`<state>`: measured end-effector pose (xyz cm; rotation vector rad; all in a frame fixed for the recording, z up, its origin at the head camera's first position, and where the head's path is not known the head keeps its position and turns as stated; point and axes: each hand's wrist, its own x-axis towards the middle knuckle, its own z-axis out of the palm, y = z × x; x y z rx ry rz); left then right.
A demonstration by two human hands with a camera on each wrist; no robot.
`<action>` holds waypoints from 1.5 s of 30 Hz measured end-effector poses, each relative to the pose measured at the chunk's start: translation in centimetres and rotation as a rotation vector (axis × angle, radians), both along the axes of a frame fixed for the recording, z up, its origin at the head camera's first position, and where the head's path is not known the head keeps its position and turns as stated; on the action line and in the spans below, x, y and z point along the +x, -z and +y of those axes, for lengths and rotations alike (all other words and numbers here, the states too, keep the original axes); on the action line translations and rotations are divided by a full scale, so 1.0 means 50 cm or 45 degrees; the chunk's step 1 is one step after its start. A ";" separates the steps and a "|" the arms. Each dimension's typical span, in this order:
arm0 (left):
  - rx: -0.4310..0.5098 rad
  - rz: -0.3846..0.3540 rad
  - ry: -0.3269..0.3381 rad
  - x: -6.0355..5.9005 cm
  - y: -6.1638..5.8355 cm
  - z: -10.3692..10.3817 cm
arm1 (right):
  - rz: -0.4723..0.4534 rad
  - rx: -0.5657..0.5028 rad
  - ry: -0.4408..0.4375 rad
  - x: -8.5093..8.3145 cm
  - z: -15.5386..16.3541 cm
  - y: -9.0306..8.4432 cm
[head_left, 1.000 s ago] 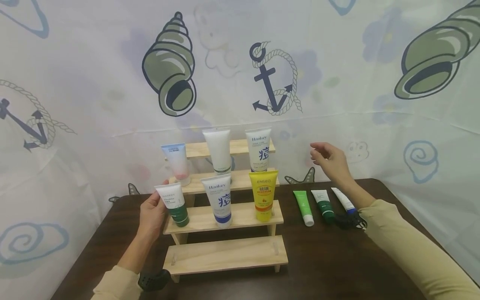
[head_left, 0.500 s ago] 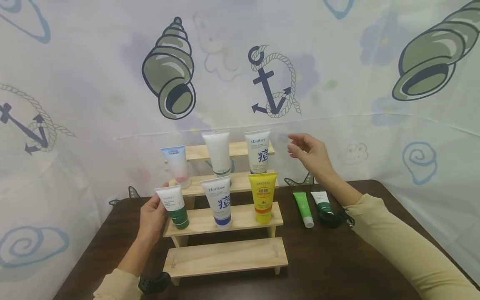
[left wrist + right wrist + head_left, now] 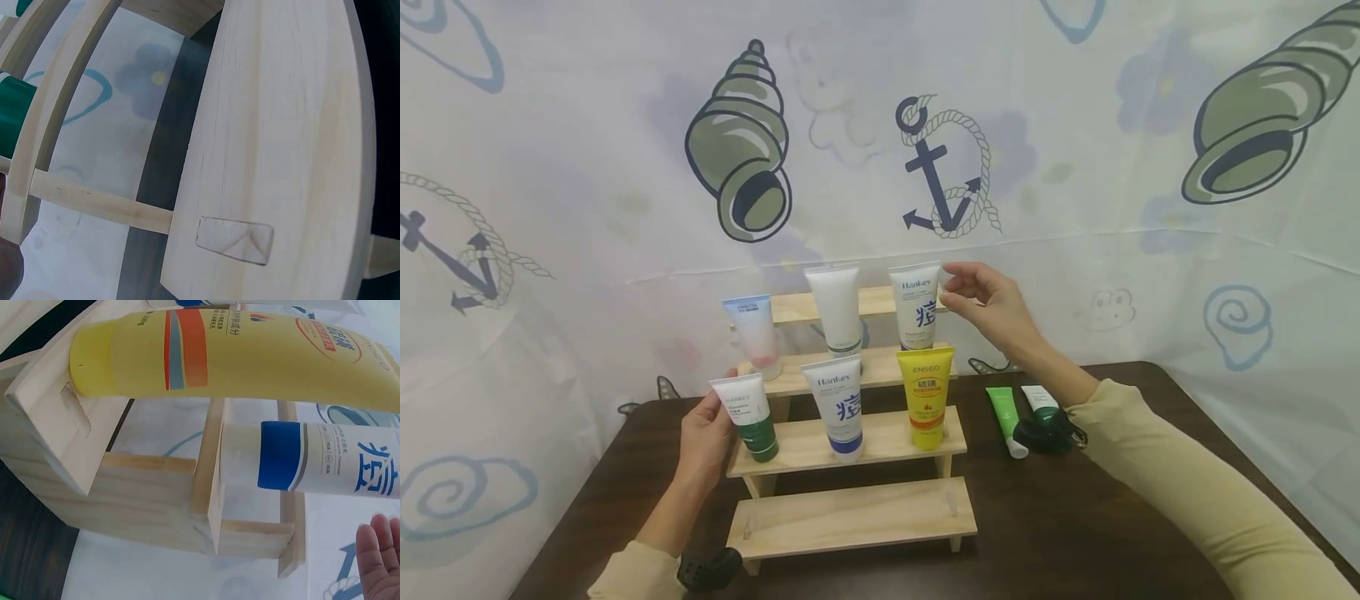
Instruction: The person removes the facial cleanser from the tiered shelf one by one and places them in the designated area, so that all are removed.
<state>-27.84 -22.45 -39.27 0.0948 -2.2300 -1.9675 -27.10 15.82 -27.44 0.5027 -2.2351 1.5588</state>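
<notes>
Your right hand [image 3: 992,304] reaches the Hankey tube [image 3: 916,304] at the right end of the rack's [image 3: 850,521] third step; your thumb and forefinger close around its top corner, though whether they actually touch it cannot be told. Your left hand [image 3: 703,433] grips the green-capped tube [image 3: 748,415] at the left end of the second step, fingers curled behind it, thumb at its top edge. At the Hankey tube's 6 o'clock stands the yellow tube [image 3: 927,392]; at its 9 o'clock, a white tube [image 3: 835,307]. At 4 o'clock, a green tube [image 3: 1004,417] lies on the table [image 3: 1112,533].
</notes>
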 end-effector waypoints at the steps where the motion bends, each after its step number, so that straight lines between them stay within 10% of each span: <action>1: -0.004 -0.001 -0.001 0.000 0.001 0.000 | -0.003 -0.002 -0.009 -0.001 -0.003 0.000; 45: -0.033 0.001 0.024 0.005 0.003 -0.002 | -0.102 -0.124 -0.110 -0.029 -0.029 0.027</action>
